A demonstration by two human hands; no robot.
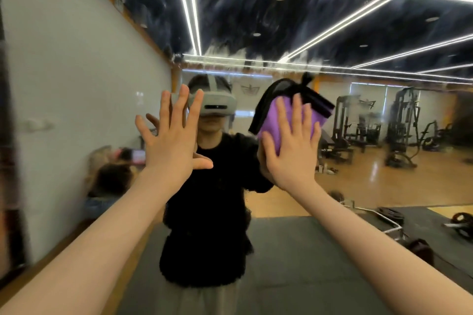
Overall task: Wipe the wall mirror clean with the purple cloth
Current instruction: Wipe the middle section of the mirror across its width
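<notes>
The wall mirror (pixel 281 33) fills almost the whole view, and streaks and a cloudy smear are seen across its upper part, where the dark ceiling and its light strips (pixel 332 25) are reflected. The purple cloth (pixel 289 120) is pressed flat against the glass a little right of the mirror's middle, at about head height of the reflected person (pixel 204 199). The cloth is folded into a thick pad, bright purple on the face that shows, with a black band along its upper and left edges and a black knotted tail standing up at its top. The right hand (pixel 291 146) is laid over the cloth with its fingers (pixel 298 110) straight and spread, so the pad is held to the glass by the palm and flat fingers rather than clutched. The left hand (pixel 171 140) is raised beside it, left of the mirror's middle, with all fingers straight and splayed and nothing held; whether its palm touches the glass cannot be told. The two hands are apart, with the reflected headset (pixel 217 105) seen between them. Gym machines (pixel 399 125) on a wooden floor are reflected toward the mirror's right edge, and a grey mat (pixel 294 263) is reflected along the bottom edge.
</notes>
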